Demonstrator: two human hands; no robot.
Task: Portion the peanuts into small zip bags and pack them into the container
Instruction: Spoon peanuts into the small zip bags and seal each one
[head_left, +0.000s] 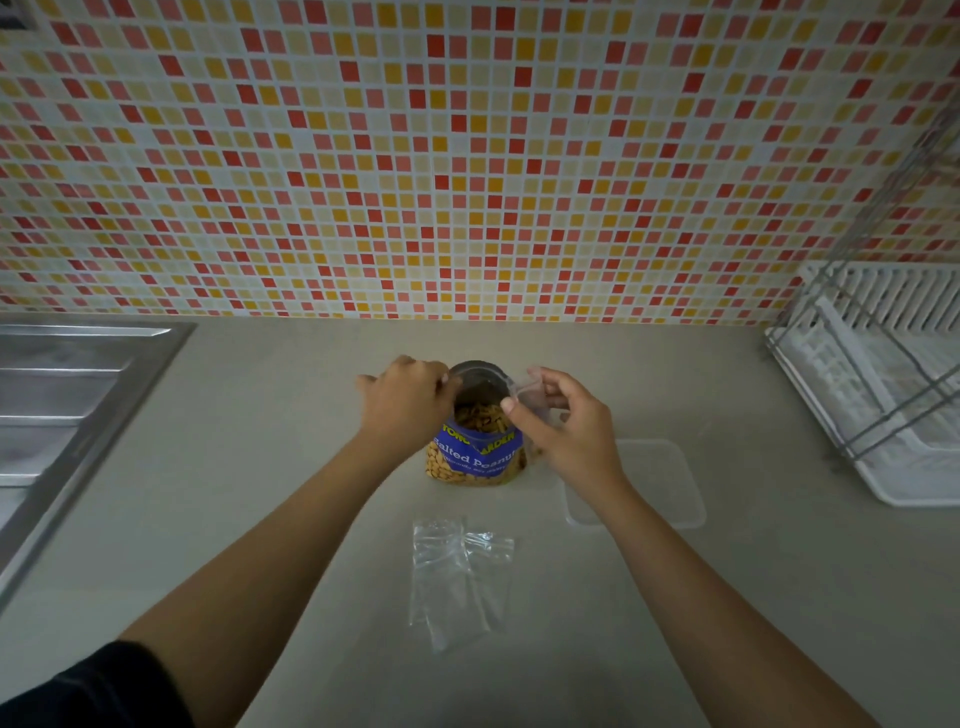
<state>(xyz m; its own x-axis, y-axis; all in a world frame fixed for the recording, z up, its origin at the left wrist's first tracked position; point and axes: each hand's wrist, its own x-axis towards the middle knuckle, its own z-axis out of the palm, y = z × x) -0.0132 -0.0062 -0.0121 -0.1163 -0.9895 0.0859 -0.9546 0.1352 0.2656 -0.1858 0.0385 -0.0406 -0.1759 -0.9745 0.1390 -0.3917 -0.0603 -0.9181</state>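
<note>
Head view, peanut bag: the peanut bag (475, 457) stands upright on the counter (260, 467), near the middle. Its top is open and I can see peanuts inside.
Head view, left hand: the left hand (405, 400) is at the left edge of the bag's mouth. The fingers are curled over the rim and seem to grip it, so the mouth is kept wide.
Head view, right hand: the right hand (566, 431) pinches a small zip bag (535, 400) between thumb and fingers, just at the right edge of the mouth. I cannot tell if this small bag is already opened, and I see no peanuts in it.
Head view, spare zip bags: the spare zip bags (457, 571) lie flat on the counter, nearer to the person than the peanut bag. They look empty.
Head view, container: the clear container (654, 483) lies to the right of the peanut bag, partly under the right wrist. No filled bag shows in it.
Head view, surroundings: a sink (62, 395) at the left, a white dish rack (883, 374) at the right, a tiled wall (467, 156) behind.
Progress: in my judgement the task is at its beginning. No portion looks finished. Filling, sealing and packing of every bag are left.
</note>
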